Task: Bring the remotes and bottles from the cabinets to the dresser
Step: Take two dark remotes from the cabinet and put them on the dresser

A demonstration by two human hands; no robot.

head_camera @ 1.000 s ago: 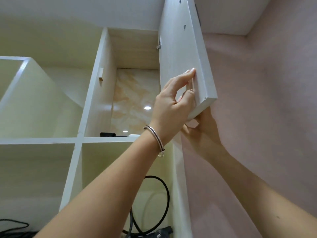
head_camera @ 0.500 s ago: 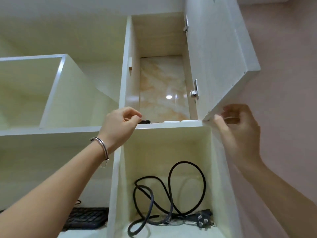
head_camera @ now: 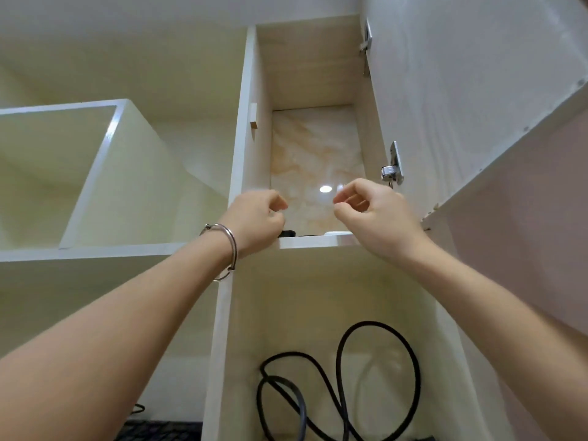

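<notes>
An upper cabinet compartment stands open above me, its door point(head_camera: 471, 100) swung out to the right. On its shelf point(head_camera: 313, 241) only the front tips of flat things show: a black one point(head_camera: 287, 233) at the left, likely a remote, and a white one point(head_camera: 337, 233) at the right. My left hand point(head_camera: 254, 222), with a metal bangle at the wrist, is raised before the shelf's left edge, fingers curled and holding nothing. My right hand point(head_camera: 374, 218) hovers before the shelf's right part, fingers loosely curled and apart, empty. Most of the shelf top is hidden from below.
Below the shelf, an open compartment holds a coiled black cable point(head_camera: 343, 383). A dark keyboard point(head_camera: 159, 431) lies in the lower left compartment. An open white box compartment point(head_camera: 105, 173) juts out at the left. A pink wall point(head_camera: 525, 218) runs along the right, behind the door.
My right hand let go of the door's lower corner and moved left and up to the shelf front. My left hand rose slightly to the shelf edge. The door stays open.
</notes>
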